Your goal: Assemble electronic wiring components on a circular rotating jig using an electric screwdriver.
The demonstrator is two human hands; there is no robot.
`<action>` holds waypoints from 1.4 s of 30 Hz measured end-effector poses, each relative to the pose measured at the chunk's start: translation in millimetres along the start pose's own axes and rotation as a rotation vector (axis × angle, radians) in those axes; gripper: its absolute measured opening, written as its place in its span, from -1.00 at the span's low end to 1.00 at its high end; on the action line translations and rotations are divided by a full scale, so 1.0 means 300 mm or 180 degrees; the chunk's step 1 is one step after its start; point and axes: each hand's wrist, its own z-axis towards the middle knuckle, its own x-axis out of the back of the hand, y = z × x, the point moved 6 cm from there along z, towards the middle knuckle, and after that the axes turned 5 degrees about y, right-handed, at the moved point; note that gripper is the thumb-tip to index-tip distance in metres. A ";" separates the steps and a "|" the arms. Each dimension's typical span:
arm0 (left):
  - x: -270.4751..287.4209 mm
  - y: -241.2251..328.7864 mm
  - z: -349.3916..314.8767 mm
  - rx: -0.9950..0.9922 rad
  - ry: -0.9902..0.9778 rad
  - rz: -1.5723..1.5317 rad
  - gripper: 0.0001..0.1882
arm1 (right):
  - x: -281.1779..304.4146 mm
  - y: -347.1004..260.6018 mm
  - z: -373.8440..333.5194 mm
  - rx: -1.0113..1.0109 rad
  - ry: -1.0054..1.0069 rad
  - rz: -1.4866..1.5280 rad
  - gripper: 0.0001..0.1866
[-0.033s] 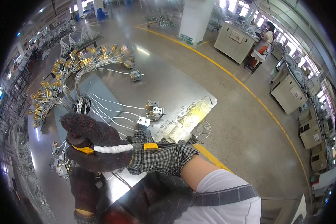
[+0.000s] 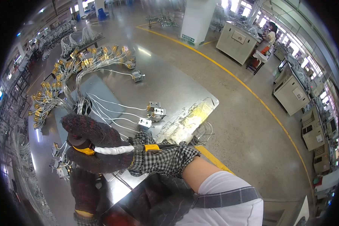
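My right hand [image 2: 101, 137], in a dark knitted glove with a checked cuff, reaches in from the right over the near part of the metal table. It is closed around something with a white, wrapped-looking length [image 2: 115, 150] and a yellow edge [image 2: 85, 151]; I cannot make out its kind. Below it is my left hand [image 2: 84, 190], also gloved, its fingers hidden beneath the right one. Small metal boxes [image 2: 60, 165] on white cables lie beside the hands. Just past my right wrist sit several more boxes [image 2: 145, 122], wired to the cable bundle.
Cables with yellow-tipped ends [image 2: 79, 60] fan across the far left of the table [image 2: 169, 81], by a grey board [image 2: 98, 88]. A taped yellowish patch [image 2: 190, 118] covers the right corner. A wire coil [image 2: 203, 132] is beside it. A person [image 2: 269, 35] sits at distant cabinets.
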 end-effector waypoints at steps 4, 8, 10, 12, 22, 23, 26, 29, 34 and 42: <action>0.016 -0.013 0.033 -0.0105 -0.0100 -0.0078 -0.44 | 0.005 0.030 -0.029 -0.0014 0.0268 -0.0383 -0.73; 0.060 -0.053 0.082 0.0559 -0.0600 -0.1527 -0.53 | 0.021 -0.030 -0.005 0.0528 -0.0624 -0.0333 -0.24; 0.105 -0.033 0.112 0.1131 -0.0824 -0.2096 -0.55 | 0.022 -0.007 -0.022 0.0842 -0.0703 -0.0002 -0.29; 0.055 -0.045 0.085 0.1758 -0.1065 -0.2648 -0.57 | 0.009 0.032 -0.028 0.0623 -0.0669 0.0402 -0.31; -0.037 -0.077 -0.048 0.2193 0.0778 -0.4406 -0.55 | -0.022 -0.033 0.025 0.0499 -0.0621 0.1152 -0.19; -0.014 -0.026 0.005 0.2305 0.0728 -0.5100 -0.52 | 0.005 -0.040 0.041 0.0724 -0.0786 0.1037 -0.19; -0.023 0.011 0.007 0.1823 0.1264 -0.3524 -0.41 | 0.081 0.000 0.038 -0.0531 -0.0567 0.1143 -0.42; 0.010 0.055 0.108 0.1383 0.1166 -0.2658 -0.35 | 0.147 -0.060 0.077 -0.0700 -0.0093 0.0969 -0.50; -0.046 0.004 0.071 0.1644 0.0825 -0.3235 -0.34 | 0.100 -0.072 0.108 0.0126 -0.0005 0.1469 -0.22; 0.013 0.027 0.114 0.1115 0.0622 -0.2175 -0.40 | 0.074 -0.081 0.055 0.0080 -0.0154 0.0325 -0.15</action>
